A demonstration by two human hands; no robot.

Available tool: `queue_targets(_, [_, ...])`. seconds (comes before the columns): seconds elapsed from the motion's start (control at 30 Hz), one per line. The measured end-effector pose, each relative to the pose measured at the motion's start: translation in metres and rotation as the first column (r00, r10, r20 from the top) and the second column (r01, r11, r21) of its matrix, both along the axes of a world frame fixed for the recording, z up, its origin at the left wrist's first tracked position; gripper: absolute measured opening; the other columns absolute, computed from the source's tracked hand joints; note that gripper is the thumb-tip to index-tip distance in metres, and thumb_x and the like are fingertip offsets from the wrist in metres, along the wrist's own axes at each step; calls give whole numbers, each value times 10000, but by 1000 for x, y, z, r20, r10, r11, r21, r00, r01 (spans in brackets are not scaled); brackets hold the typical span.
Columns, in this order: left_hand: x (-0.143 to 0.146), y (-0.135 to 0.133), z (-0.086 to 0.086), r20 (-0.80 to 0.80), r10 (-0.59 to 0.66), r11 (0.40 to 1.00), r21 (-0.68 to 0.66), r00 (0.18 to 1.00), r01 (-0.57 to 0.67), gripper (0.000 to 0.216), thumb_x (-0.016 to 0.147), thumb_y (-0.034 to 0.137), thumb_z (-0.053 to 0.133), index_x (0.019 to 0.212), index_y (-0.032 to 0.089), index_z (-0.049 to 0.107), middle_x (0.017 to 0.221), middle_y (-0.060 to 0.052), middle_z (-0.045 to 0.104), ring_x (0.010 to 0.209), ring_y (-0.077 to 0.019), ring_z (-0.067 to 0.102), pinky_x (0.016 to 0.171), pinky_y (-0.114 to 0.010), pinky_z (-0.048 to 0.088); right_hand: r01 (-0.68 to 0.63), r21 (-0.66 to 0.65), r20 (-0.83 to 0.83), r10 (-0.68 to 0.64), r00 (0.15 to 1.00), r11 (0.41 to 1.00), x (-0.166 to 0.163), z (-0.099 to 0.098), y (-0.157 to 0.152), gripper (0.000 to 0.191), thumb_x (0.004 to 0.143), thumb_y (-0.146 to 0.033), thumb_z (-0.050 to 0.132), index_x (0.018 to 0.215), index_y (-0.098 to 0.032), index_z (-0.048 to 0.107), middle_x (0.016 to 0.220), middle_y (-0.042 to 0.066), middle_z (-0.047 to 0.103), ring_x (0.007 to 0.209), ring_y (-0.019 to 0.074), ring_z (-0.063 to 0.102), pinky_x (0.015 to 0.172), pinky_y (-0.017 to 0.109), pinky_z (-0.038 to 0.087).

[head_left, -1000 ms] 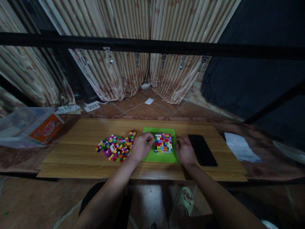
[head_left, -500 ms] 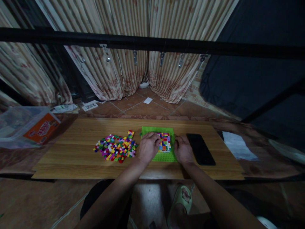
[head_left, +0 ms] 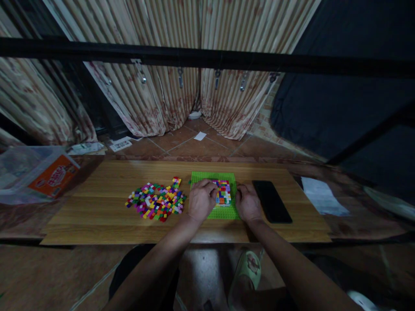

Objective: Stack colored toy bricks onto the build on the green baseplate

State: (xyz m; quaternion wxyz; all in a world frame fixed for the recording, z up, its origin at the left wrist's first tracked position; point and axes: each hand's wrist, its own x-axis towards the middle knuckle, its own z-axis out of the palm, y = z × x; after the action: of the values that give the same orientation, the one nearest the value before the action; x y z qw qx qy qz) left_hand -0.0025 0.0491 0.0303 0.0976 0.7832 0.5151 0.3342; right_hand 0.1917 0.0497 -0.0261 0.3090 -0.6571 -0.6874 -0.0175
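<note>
A green studded baseplate (head_left: 223, 214) lies on the wooden board in front of me. Small toy bricks (head_left: 224, 193) of many colours form a tight block on it. My left hand (head_left: 202, 199) is over the plate's left part, its curled fingertips touching the left side of the block; whatever they pinch is hidden. At the plate's right edge, my right hand (head_left: 248, 202) is closed, with its fingers against that edge. A loose pile of colourful toy bricks (head_left: 158, 201) spreads out left of the plate.
A black phone (head_left: 272, 202) lies right of my right hand on the wooden board (head_left: 106, 181). Beyond the board's right end is a white sheet of paper (head_left: 320, 196). A clear plastic tub (head_left: 19, 172) with an orange label stands at the left. A dark bar (head_left: 194, 56) crosses in front of curtains.
</note>
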Motion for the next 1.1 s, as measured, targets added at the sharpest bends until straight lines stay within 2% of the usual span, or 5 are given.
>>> queue_targets(0.57, [1,-9,4,-227,6,1000,24,974,0,189,914,179,504,953,195,689,1050,-63,671,967,-211,593,867,-359,455,9,-20,7,-8,1000,1000,0,-1,1,225,863,-169,435,939,-164,646,1020,119,632,986,234,579,915,349,468])
queue_targets(0.67, [0,-10,3,-195,10,1000,27,981,-5,195,913,185,504,959,199,693,1048,-55,677,959,-211,598,871,-361,465,9,-17,3,-9,1000,1000,-1,0,0,230,865,-172,428,944,-165,644,1015,118,629,979,233,582,903,348,476])
queue_targets(0.83, [-4,-11,-4,-32,4,1000,23,999,-3,206,909,199,507,992,223,694,1086,-39,669,996,-189,605,923,-338,476,-10,13,-1,10,1000,1000,0,-2,0,241,867,-179,412,941,-169,641,1022,121,625,976,234,579,891,363,484])
queue_targets(0.97, [-20,1,-3,56,130,992,3,990,-130,242,917,204,472,1021,205,690,1043,-50,675,986,-172,622,927,-292,482,-17,22,-2,17,1000,1000,1,-2,0,236,868,-183,414,938,-176,639,1021,118,627,985,237,577,900,366,482])
queue_targets(1.1, [-45,22,1,-80,333,930,-139,939,-341,281,883,158,462,1037,188,695,1006,-75,693,934,-188,651,862,-279,498,-6,11,-13,6,1000,1000,-1,0,-1,230,871,-189,418,931,-180,640,1024,113,628,977,233,581,899,360,484])
